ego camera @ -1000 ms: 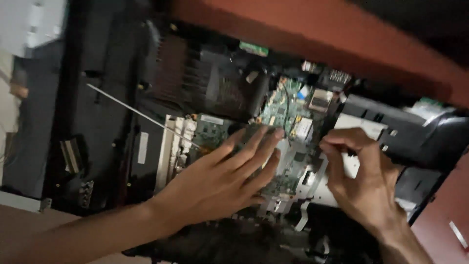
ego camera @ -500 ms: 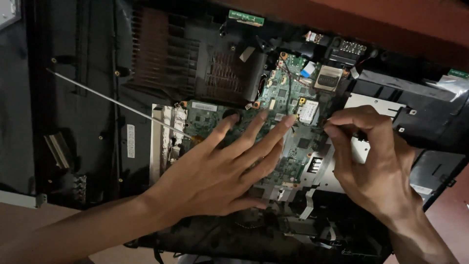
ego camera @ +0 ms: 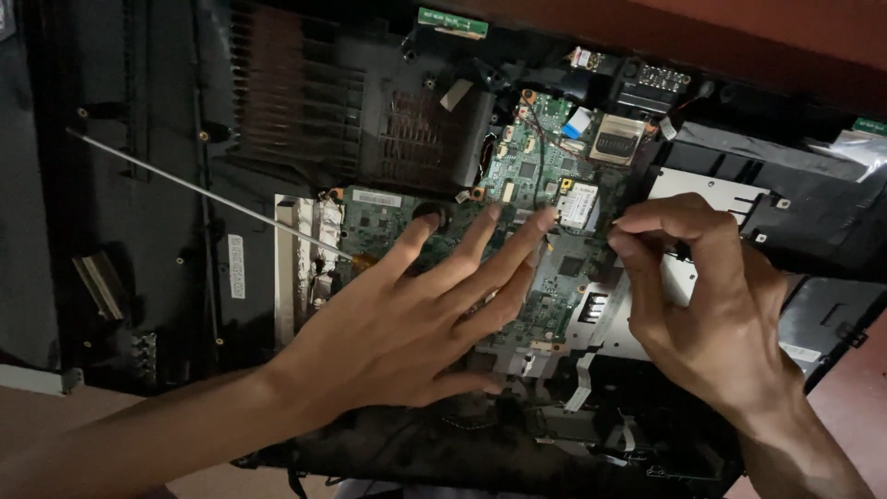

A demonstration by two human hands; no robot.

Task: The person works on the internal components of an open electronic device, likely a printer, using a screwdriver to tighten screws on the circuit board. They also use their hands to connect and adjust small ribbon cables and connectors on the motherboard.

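An opened laptop chassis lies with its green motherboard (ego camera: 545, 176) bare in the middle of the head view. My left hand (ego camera: 416, 323) rests flat on the board, fingers spread, tips near a small white card (ego camera: 579, 205); it holds nothing. My right hand (ego camera: 711, 314) hovers at the board's right edge over a silver metal plate (ego camera: 711, 189). Its thumb and forefinger are pinched together; whether something small sits between them is hidden.
A black finned cooling block (ego camera: 407, 129) fills the upper left of the chassis. A thin metal rod (ego camera: 203, 194) runs diagonally toward the board. A white ribbon cable (ego camera: 580, 388) hangs below it. Reddish wood (ego camera: 739, 37) borders the top, and a tan surface (ego camera: 37, 416) lies lower left.
The view has shifted down and left, so the laptop sits higher and more central. My left hand's fingers have spread and slid up the board. My right hand stays pinched at the edge.
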